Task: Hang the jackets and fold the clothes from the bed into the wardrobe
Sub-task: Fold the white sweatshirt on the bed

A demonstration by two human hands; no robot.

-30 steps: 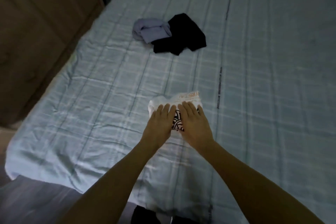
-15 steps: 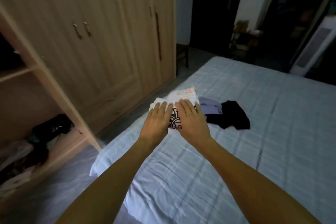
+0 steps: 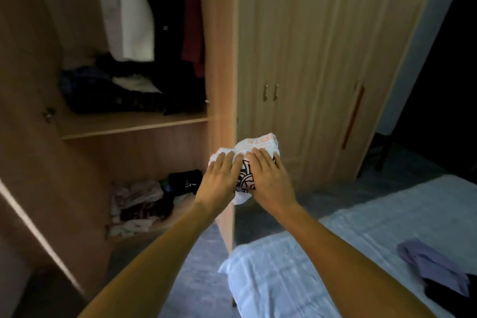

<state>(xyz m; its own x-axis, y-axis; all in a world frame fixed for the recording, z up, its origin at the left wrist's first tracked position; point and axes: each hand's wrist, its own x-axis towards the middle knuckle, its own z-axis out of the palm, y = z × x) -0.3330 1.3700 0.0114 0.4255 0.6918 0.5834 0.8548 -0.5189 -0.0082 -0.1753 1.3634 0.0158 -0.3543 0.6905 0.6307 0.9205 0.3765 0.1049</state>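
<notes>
In mid-air, just before the upright panel of the wardrobe, carrying a folded white garment with a black print and orange lettering along its far edge, sandwiched between both hands. Pressing on it from above with the left hand over the left half and the right hand over the right half, fingers laid flat and close together, thumbs out of sight beneath (presumably clamping upward, with nothing else under there to bear it). Looks light, soft and limp; sags at the near edge, with a white lobe drooping out between the two wrists. Likely to spill open if taken by one corner, so better to keep support under the flat of the bundle and pressure on top, and to slide it onto a surface whole rather than drop it. Nothing fragile to fear, and little slip, cloth against skin. Further out to the left, looking into the open compartment: a shelf bearing a dark stack of clothes, hanging garments above, a loose heap in the bottom space. Closed doors to the right of the panel. Down at the lower right, the bed, with a lilac garment touching a black garment, both unfolded, yet to be dealt with.
</notes>
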